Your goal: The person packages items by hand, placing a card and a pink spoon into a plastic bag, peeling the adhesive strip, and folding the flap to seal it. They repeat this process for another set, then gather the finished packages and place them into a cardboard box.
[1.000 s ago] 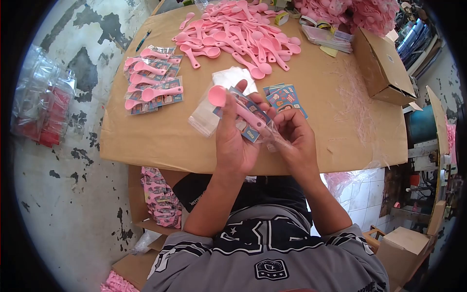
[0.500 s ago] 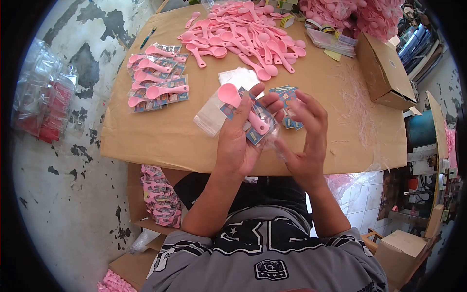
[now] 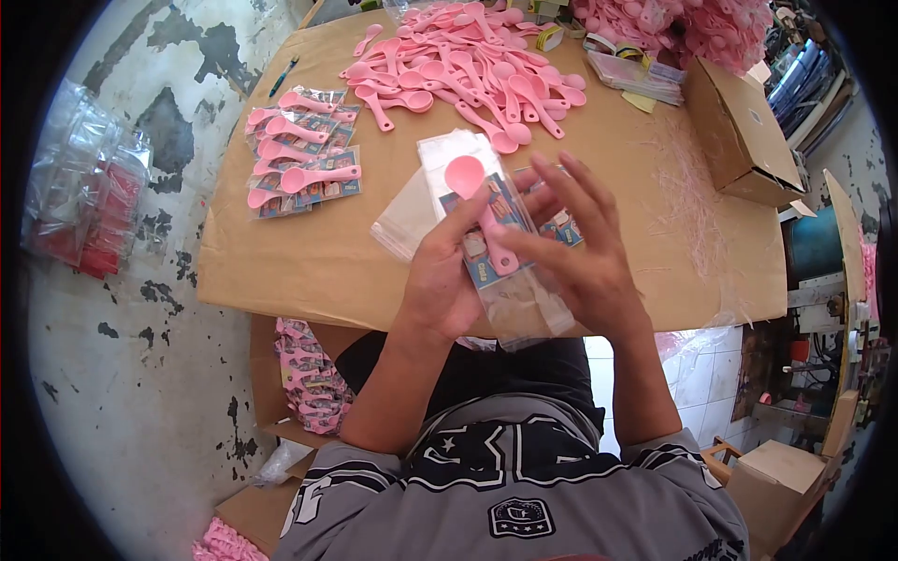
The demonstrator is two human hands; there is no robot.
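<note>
My left hand [image 3: 441, 285] is closed on a pink measuring spoon [image 3: 465, 176] that lies over a blue printed card [image 3: 480, 269] with a clear plastic bag [image 3: 528, 309]. The thumb presses on the spoon's handle, and the bag's loose end hangs toward me. My right hand [image 3: 594, 257] is open beside this packet, fingers spread, its thumb reaching over the handle. Beyond the hands lie empty clear bags [image 3: 402, 224]. A stack of blue cards [image 3: 564, 227] sits partly hidden behind my right hand.
A heap of pink spoons [image 3: 458, 70] covers the back of the table [image 3: 309, 266]. Packed spoons [image 3: 304, 178] lie in overlapping rows at the left, near a pen [image 3: 283, 77]. On the right stands a cardboard box [image 3: 739, 136]. Packed spoons fill a box [image 3: 309, 379] below the table.
The packet has turned more upright, and the bag's loose end is now spread out below it. My right hand has moved in, its thumb now over the spoon's handle.
</note>
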